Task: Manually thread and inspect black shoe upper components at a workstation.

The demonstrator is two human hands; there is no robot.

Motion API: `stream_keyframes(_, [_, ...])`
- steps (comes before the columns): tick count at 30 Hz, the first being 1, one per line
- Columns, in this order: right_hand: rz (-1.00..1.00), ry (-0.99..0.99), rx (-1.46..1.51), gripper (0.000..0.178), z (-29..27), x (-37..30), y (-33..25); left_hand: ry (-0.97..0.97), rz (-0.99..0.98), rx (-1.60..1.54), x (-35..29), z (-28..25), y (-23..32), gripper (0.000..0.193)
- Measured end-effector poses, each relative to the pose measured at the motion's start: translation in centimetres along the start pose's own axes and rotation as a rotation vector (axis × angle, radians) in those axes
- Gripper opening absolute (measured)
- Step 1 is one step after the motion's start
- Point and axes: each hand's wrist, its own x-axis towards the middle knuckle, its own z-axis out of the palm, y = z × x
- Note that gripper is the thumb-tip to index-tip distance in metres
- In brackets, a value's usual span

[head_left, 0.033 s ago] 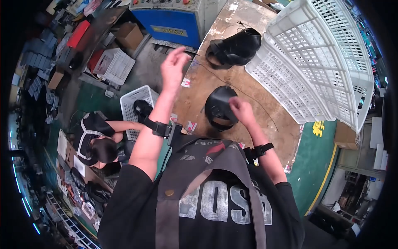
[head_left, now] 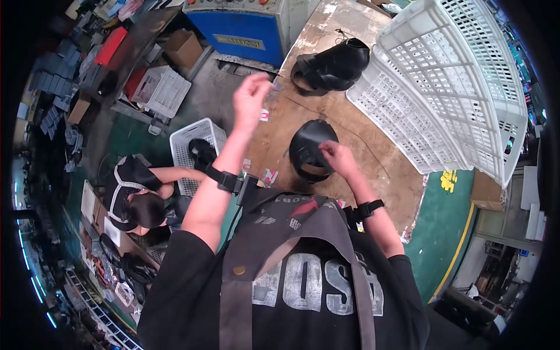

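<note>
A black leather shoe upper rests on the worn wooden table in front of me, an opening showing at its near end. Over its right side is my right hand, thumb and fingertips pinched together; whatever they grip is too small to see. My left hand is raised by the table's left edge, away from the upper, its fingers curled into a pinch whose contents I cannot make out. A thin dark thread runs across the wood. Farther back lie more black shoe uppers, bunched together with loose lace ends.
White plastic crates stand along the right of the wooden table. A blue machine is at the back left. Left of me another person bends beside a white basket holding black shoe pieces.
My left hand has shifted slightly right and nearer, its fingers closing more. My right hand has drawn a little left, its fingertips nearer the middle of the upper.
</note>
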Motion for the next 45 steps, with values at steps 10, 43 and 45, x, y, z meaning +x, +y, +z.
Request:
stream_keyframes(10, [0.348,-0.346,-0.391,0.018,4.8,0.1,1.9,-0.615,-0.062,0.851,-11.7,0.8,-12.7,0.008])
stream_keyframes(43, [0.159,-0.257,-0.17,0.029,8.5,-2.8,3.0,-0.899,0.221,1.068,-14.6,0.9,-13.2,0.01])
stream_keyframes(45, [0.159,-0.315,-0.146,0.027,8.3,-2.4,3.1,-0.868,0.233,1.033,-14.6,1.0,-13.4,0.011])
